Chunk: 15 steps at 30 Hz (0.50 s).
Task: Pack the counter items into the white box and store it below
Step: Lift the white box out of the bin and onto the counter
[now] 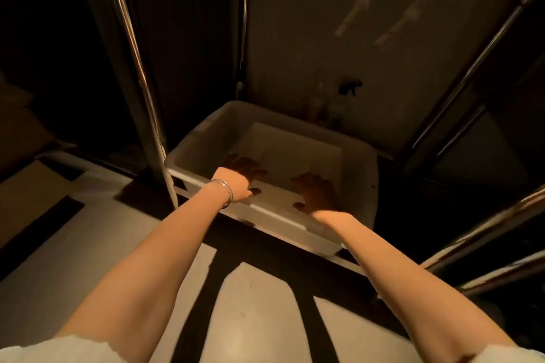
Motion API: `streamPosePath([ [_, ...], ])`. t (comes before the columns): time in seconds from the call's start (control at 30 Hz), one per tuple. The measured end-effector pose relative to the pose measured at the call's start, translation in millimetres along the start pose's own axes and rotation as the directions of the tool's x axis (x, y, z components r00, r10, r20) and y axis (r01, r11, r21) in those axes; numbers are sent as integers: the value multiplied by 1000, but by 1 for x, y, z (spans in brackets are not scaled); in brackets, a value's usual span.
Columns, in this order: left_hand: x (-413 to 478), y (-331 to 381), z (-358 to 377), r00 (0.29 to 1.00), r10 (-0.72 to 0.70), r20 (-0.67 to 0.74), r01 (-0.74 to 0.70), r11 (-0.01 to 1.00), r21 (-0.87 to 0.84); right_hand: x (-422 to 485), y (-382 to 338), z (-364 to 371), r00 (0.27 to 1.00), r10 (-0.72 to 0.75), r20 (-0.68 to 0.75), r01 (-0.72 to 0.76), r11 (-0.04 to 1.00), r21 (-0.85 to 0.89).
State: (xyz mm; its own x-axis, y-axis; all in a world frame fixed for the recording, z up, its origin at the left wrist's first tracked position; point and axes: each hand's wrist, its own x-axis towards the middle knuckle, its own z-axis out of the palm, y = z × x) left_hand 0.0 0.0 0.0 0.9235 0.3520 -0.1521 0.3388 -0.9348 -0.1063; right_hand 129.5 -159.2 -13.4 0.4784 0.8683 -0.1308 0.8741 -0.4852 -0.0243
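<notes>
The large white rectangular plastic box [298, 156] sits low in a dark recess under the desk, on a pale metal shelf rail [348, 261], with both hands hooked over its near rim: the left hand [239, 178], wearing thin silver bangles [225, 190], and the right hand [315, 193], fingers inside and thumbs outside. The box's near right corner juts past the rail, so an uneven shove could tilt it off. The upright steel post [153, 138] just left of the box could snag that corner.
</notes>
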Motion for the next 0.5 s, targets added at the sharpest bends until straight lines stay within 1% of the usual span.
streamPosePath([
  [0.13, 13, 5, 15, 998, 37, -47, -37, 999, -13, 4, 10, 16, 1000, 27, -11, -27, 999, -20],
  [0.2, 19, 11, 20, 999, 22, -43, -24, 999, -32, 7, 14, 23, 999, 38, 3, -38, 999, 2],
  [0.3, 25, 14, 23, 998, -47, -39, 43, 995, -88, 9, 13, 30, 999, 38, 21, -38, 999, 0],
  [0.4, 28, 19, 23, 996, -75, -49, 70, 993, -95, 11, 12, 35, 998, 41, -45, -41, 999, 9],
  [0.5, 30, 23, 22, 991, -89, -95, 83, 994, -71, 8, 12, 35, 996, 56, -72, -53, 998, 46],
])
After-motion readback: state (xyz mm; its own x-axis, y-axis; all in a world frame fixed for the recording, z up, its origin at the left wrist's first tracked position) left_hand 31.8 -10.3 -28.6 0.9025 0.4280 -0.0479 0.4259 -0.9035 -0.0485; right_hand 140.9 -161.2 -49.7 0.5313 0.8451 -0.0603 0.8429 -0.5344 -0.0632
